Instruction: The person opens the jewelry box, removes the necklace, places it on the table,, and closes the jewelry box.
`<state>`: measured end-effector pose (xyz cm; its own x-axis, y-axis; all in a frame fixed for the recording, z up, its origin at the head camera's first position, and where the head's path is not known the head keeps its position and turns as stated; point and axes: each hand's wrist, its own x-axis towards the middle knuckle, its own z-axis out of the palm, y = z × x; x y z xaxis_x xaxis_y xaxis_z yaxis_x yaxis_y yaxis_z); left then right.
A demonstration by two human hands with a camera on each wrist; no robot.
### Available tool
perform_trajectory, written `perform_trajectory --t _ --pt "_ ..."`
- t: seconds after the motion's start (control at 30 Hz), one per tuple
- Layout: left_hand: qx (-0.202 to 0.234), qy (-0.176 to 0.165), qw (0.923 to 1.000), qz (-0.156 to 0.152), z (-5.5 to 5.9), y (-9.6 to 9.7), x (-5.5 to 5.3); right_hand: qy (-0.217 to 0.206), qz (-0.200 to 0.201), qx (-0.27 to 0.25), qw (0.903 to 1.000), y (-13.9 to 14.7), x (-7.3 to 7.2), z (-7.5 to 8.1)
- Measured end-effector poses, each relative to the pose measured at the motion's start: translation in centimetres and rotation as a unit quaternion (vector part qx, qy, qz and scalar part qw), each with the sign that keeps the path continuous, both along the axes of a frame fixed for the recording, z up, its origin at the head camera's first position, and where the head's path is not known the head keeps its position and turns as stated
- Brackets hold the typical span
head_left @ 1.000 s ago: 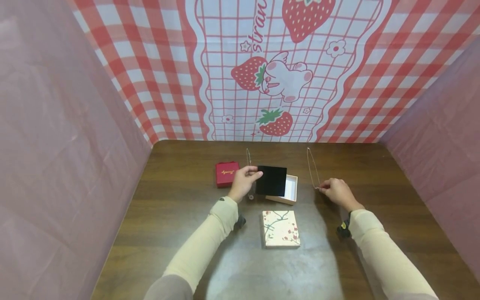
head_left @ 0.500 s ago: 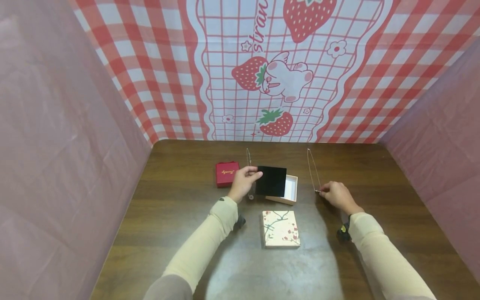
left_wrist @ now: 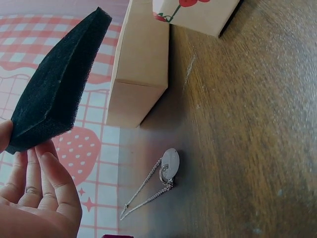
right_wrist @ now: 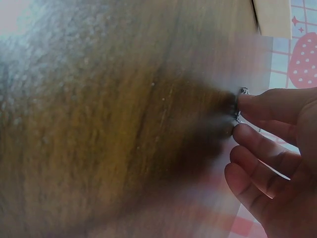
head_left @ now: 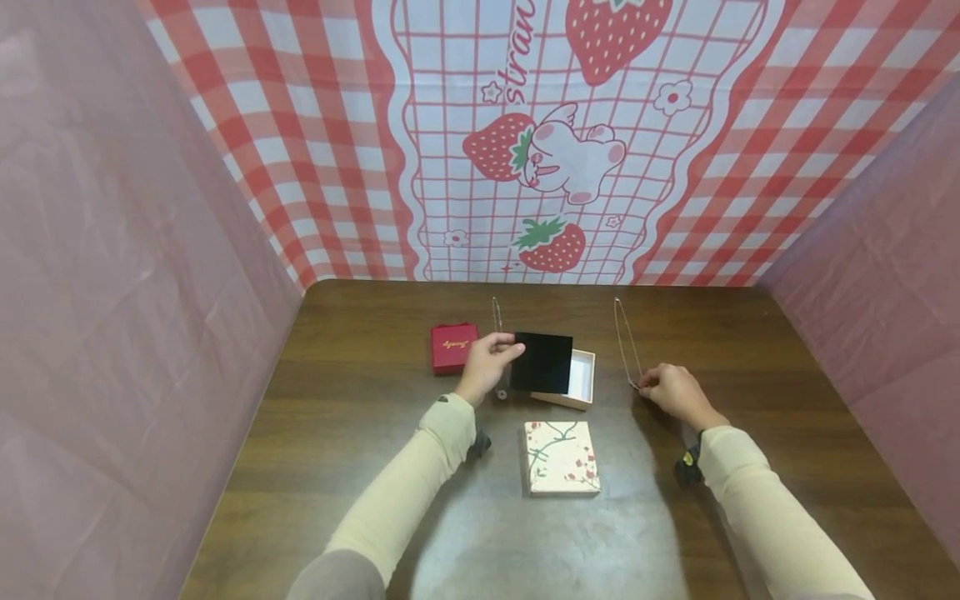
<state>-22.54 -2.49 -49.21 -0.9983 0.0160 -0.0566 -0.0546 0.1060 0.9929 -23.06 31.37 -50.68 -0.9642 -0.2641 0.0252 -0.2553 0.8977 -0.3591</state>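
Observation:
Lifted over the open cardboard box (head_left: 587, 385), a black foam pad (head_left: 542, 363) is pinched at one edge by my left hand (head_left: 486, 367). The left wrist view shows the pad's thickness, with the thumb on one face and the fingertips behind. On the right, my right hand (head_left: 677, 393) holds the near end of a thin chain necklace (right_wrist: 244, 91) between thumb and index finger at the tabletop. The rest of its chain runs away toward the back of the table. A second necklace with a round pendant (left_wrist: 171, 162) lies beside my left hand, partly covered in the head view.
A square flower-patterned box or lid (head_left: 562, 458) rests in front of the open box. Behind my left hand lies a small red box (head_left: 454, 348) with gold lettering. A strawberry-print checked cloth (head_left: 555, 167) hangs at the table's back edge.
My right hand has shifted slightly toward me, drawing the necklace's near end with it. My left hand and the foam pad hold still.

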Motion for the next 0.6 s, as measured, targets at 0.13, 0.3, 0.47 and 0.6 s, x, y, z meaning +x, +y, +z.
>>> perform_trajectory --t 0.13,0.3,0.47,0.6 --pt "0.001 0.001 1.0 0.0 -0.04 -0.02 0.04 -0.005 -0.002 0.0 1.0 -0.03 0.08 0.08" --pt "0.004 0.004 1.0 0.0 0.0 0.01 0.0 -0.014 -0.006 -0.001 0.9999 -0.05 0.08 0.19" --pt "0.006 0.001 1.0 0.001 0.07 0.01 0.01 -0.018 -0.007 -0.006 0.9998 -0.05 0.09 0.38" --pt "0.009 0.003 1.0 0.001 0.12 -0.09 0.07 -0.023 -0.005 -0.013 0.9996 -0.02 0.02 0.41"
